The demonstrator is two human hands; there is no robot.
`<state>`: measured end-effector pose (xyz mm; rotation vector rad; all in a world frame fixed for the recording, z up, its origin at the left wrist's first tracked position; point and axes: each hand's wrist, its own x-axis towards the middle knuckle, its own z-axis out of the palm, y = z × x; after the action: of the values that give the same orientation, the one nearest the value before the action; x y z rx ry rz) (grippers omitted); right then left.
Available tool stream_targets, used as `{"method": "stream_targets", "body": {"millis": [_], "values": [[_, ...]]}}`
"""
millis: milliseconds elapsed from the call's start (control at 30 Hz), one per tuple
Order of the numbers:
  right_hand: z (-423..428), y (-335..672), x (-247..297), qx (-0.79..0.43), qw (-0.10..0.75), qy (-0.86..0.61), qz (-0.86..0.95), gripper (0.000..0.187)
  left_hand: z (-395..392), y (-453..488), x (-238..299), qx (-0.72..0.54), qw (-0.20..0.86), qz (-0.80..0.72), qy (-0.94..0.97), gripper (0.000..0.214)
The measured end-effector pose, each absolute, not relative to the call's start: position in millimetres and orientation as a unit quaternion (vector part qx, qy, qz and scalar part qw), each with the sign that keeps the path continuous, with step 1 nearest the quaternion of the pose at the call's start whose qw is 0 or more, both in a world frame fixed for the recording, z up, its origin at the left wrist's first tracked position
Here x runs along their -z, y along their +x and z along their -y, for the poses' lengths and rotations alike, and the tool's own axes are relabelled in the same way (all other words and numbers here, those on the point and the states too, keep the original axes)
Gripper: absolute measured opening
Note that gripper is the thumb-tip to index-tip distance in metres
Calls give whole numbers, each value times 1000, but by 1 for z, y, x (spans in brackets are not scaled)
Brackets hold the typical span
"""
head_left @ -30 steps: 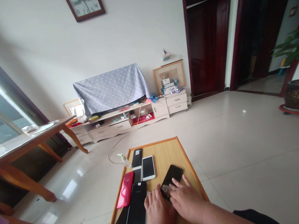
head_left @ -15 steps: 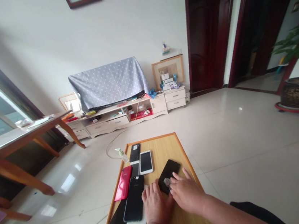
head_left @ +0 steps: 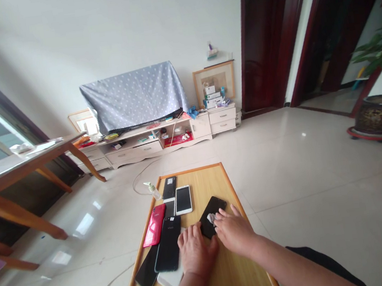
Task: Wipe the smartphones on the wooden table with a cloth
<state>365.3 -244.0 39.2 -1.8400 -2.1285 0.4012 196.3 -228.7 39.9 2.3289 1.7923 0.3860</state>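
A black smartphone [head_left: 209, 230] lies dark side up and slanted on the small wooden table. My right hand [head_left: 235, 231] pinches a small grey cloth [head_left: 211, 217] and presses it on that phone's surface. My left hand [head_left: 196, 250] is at the phone's near left corner, thumb along the near edge and fingertips at the left side, holding it in place. Left of this hand lie another black phone [head_left: 168, 243], a red phone [head_left: 154, 225] and a white-framed phone [head_left: 183, 199]. A white phone [head_left: 169, 281] is partly hidden under the black one and my left hand.
More dark phones lie at the wooden table's [head_left: 205, 178] left side. A pump bottle [head_left: 153, 190] stands at its left edge. Beyond are a low white cabinet [head_left: 133, 154] with a cloth-covered object [head_left: 137, 98], a larger table [head_left: 16, 169] at left and a potted plant [head_left: 379, 115] at right.
My right hand and the grey cloth have slid a little toward the phone's far end. My left hand stays at the phone's corner. The camera view has shifted slightly.
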Motion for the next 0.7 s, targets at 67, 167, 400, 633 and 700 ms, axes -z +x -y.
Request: {"method": "stream_targets", "body": {"millis": [67,167,400,633,700], "values": [[248,371,-39,-140,154,-644,736,37,228,195,-37,-131,91,-596,787,51],[244,383,-38,-128,163,-673,710,32,229,194,-35,-132,90,-588,793,50],[236,394,-36,-90,185,-684,700,24,239,201,-48,-121,85,-596,789,51],[235,403,-28,-117,215,-712,658,12,241,203,-52,-101,86,-596,792,52],[234,405,-25,-132,224,-719,644,11,241,203,-51,-96,81,-586,801,52]]}}
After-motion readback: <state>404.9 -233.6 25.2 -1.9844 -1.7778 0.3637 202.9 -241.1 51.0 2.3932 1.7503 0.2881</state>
